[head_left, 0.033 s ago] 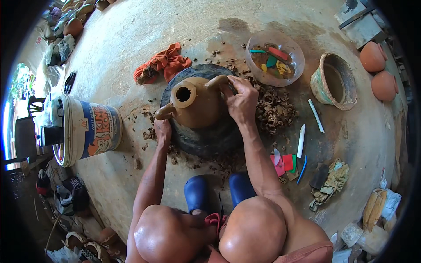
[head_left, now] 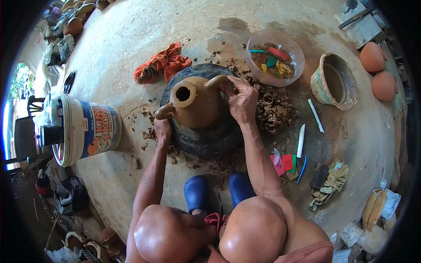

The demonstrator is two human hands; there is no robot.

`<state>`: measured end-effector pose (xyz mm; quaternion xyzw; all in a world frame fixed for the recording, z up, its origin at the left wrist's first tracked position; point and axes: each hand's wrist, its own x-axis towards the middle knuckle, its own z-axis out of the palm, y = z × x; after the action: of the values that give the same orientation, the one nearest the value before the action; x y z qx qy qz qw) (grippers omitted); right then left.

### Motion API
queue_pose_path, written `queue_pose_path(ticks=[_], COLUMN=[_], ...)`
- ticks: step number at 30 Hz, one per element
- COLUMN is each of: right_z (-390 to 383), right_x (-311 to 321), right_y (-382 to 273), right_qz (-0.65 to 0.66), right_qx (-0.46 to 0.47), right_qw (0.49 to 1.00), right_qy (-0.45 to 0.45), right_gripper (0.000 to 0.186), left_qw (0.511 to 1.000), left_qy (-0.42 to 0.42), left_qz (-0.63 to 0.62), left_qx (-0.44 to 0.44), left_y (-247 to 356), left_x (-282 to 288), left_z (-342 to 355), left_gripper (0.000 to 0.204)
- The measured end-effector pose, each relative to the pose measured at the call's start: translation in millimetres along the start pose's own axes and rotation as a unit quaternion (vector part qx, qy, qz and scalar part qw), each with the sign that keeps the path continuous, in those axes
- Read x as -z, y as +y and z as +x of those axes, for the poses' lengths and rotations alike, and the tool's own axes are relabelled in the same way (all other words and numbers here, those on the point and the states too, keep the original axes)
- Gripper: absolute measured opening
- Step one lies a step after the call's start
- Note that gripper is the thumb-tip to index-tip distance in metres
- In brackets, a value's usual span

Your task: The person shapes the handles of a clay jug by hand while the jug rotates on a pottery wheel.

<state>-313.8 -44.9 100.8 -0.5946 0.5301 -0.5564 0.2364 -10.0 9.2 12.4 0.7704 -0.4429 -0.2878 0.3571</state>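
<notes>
- Well, in the head view, my only one, the brown clay vessel (head_left: 201,109) stood upright on the dark wheel (head_left: 206,142), just above and left of the frame's centre.
- Its rounded body, narrow mouth (head_left: 190,102) and two thick side arms (head_left: 164,112) were all in place, so I judged the main shaping largely done.
- My right hand (head_left: 244,98), right of centre, had thumb and forefinger closed on the end of the right-side arm.
- My left hand (head_left: 162,130), left of centre, was tucked beneath the left-side arm; I could not tell whether its fingers were together or apart.
- Curled clay trimmings (head_left: 277,111) lay heaped right of the wheel, which I took as a sign of much scraping already finished.
- What remained, I judged, was checking the arms and their joins, then taking the vessel off the wheel, for it was not yet lifted.
- The vessel's underside and far wall were out of sight, its inside showed only black, and the joins were too small to judge.
- In the upper right, murky contents blurred the bottom of the clear bowl (head_left: 300,65); at the lower edge, my knees (head_left: 253,228) were cut off.
</notes>
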Motion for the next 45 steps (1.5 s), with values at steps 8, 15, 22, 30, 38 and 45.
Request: queue_pose_path(ticks=[8,15,22,30,38,45], right_z=[15,16,8,-12,-19,-35], right_x=[14,17,8,-10,-10,11], right_y=[-8,9,37,8,32,1], right_qz=[0.075,0.088,0.345,0.103,0.119,0.018], right_qx=[-0.054,0.009,-0.161,-0.163,0.01,-0.009], right_qw=[0.993,0.994,0.908,0.98,0.993,1.0], right_qy=[-0.077,-0.07,-0.174,-0.053,0.02,0.016], right_gripper=[0.027,0.032,0.033,0.025,0.026,0.024], left_qw=[0.999,0.999,0.998,0.997,0.999,0.999], left_qy=[0.001,0.037,0.028,0.04,0.038,0.003], left_qz=[0.042,0.03,0.045,0.06,0.02,-0.036], left_qx=[0.008,-0.012,0.022,0.034,0.005,0.001], left_y=[-3,-7,-12,-2,-7,13], left_x=[-1,-6,-7,-6,-9,-1], left_z=[3,6,12,4,8,-2], left_gripper=[0.041,0.055,0.056,0.058,0.061,0.045])
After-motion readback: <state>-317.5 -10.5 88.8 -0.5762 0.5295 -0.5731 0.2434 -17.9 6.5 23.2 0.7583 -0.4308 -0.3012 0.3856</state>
